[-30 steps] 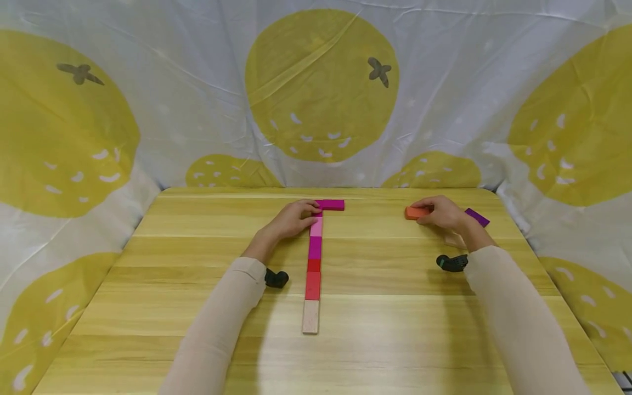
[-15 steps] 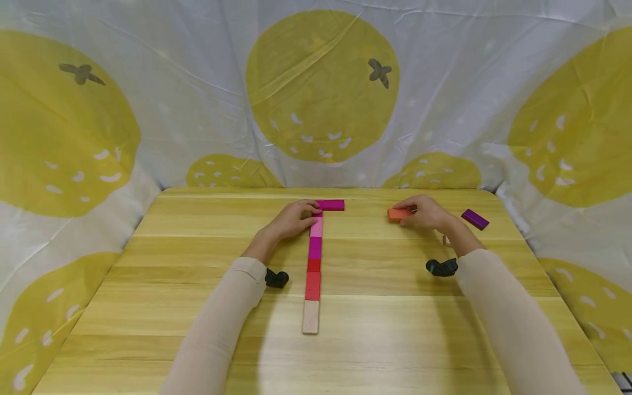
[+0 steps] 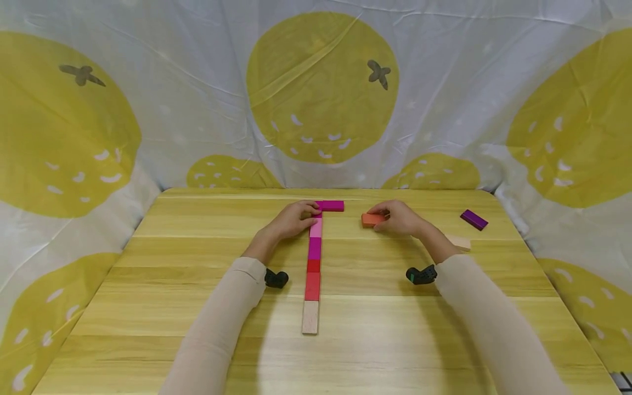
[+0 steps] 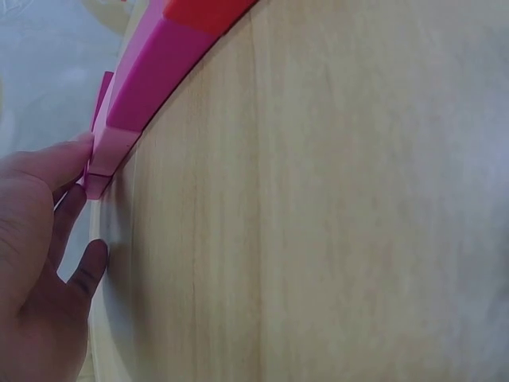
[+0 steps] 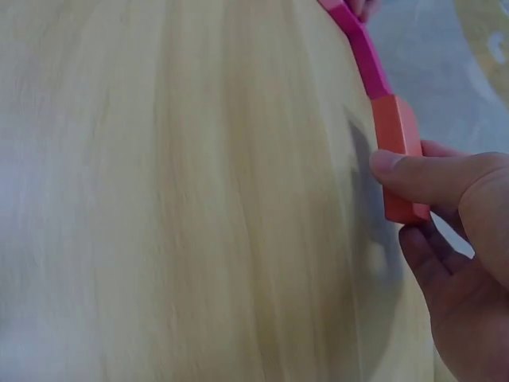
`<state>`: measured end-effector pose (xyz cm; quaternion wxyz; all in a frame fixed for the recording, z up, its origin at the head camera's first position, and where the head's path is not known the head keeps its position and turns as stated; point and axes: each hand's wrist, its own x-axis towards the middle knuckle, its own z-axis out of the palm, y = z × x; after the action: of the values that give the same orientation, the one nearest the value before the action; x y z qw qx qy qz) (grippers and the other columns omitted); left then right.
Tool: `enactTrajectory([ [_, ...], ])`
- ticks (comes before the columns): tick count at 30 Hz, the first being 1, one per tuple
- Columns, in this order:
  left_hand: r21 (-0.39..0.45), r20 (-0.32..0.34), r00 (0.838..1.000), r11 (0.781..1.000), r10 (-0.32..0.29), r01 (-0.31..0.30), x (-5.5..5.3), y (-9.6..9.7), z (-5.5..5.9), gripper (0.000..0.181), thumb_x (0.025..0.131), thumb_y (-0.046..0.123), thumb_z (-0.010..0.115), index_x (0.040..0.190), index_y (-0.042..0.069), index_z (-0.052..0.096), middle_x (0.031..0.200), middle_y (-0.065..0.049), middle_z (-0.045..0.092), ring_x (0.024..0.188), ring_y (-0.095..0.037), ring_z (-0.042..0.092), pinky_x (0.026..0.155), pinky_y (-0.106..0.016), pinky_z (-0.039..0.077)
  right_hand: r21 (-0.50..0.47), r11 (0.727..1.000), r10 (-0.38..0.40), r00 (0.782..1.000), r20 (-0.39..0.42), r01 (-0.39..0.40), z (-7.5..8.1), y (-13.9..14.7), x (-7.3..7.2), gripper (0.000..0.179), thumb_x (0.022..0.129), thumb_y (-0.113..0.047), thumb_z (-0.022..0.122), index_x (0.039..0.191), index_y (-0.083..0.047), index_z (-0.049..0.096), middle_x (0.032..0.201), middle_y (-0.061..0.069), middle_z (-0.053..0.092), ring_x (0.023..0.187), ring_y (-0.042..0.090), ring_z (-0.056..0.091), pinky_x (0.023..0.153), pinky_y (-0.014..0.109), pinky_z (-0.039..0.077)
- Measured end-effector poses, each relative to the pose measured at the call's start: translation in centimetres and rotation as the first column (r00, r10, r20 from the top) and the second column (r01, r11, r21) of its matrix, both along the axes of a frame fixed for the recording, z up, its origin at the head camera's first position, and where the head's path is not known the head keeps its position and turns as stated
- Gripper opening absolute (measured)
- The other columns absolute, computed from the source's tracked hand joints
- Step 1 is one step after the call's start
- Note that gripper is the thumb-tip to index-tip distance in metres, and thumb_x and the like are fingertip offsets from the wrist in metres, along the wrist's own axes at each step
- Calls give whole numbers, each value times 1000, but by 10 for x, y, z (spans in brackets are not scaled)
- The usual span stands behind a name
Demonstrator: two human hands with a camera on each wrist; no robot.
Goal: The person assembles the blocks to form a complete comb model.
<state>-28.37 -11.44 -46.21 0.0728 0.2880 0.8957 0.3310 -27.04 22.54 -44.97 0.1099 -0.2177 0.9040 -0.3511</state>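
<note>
Right hand [image 3: 397, 218] pinches a smooth orange rectangular block [image 3: 370, 220] between thumb and fingers; block sits at its fingertips, between both hands. Left hand [image 3: 291, 218] touches the far end of a line of flat pink, magenta, red and pale-wood blocks [image 3: 313, 285], thumb at a light pink block [image 3: 316, 227]; can't tell if it pinches. Magenta rectangular block [image 3: 333, 206] just right of left fingertips, apart from orange one. Dark purple rectangular block [image 3: 474, 220] and pale wooden block [image 3: 460, 243] right of right hand.
</note>
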Motion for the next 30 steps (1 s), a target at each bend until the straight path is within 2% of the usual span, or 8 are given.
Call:
enactTrajectory([
  [10, -22, -13, 1000, 1000, -7, 7, 0, 0, -2, 31, 104, 13, 64, 130, -4, 69, 146, -14, 56, 143, -32, 43, 120, -40, 31, -9, 999, 37, 998, -59, -37, -5, -39, 0, 37, 88, -8, 84, 123, -1, 73, 118, 14, 70, 104, 29, 62, 91, 44, 52],
  [15, -24, -14, 1000, 1000, -10, 9, -1, 0, -1, 31, 104, 13, 64, 130, -4, 70, 146, -13, 56, 142, -32, 44, 120, -41, 31, -18, 999, 27, 996, -90, -28, -11, -56, -2, 36, 90, -10, 83, 124, -2, 73, 121, 12, 70, 111, 28, 61, 97, 43, 50],
  [21, -31, -18, 1000, 999, -17, 16, -2, 0, 0, 31, 104, 14, 65, 129, -4, 70, 144, -13, 58, 141, -31, 46, 119, -40, 32, -38, 999, 1, 996, -90, -5, -15, -75, -1, 35, 92, -9, 80, 126, -1, 72, 123, 13, 69, 117, 30, 59, 104, 44, 47],
  [30, -33, -37, 999, 999, -28, 27, -2, 0, -1, 31, 104, 12, 64, 130, -4, 70, 144, -14, 58, 140, -31, 46, 119, -42, 32, 5, 1000, 12, 982, -188, -11, -24, -97, -1, 33, 93, -10, 79, 124, 1, 72, 120, 14, 71, 111, 29, 63, 99, 42, 50],
])
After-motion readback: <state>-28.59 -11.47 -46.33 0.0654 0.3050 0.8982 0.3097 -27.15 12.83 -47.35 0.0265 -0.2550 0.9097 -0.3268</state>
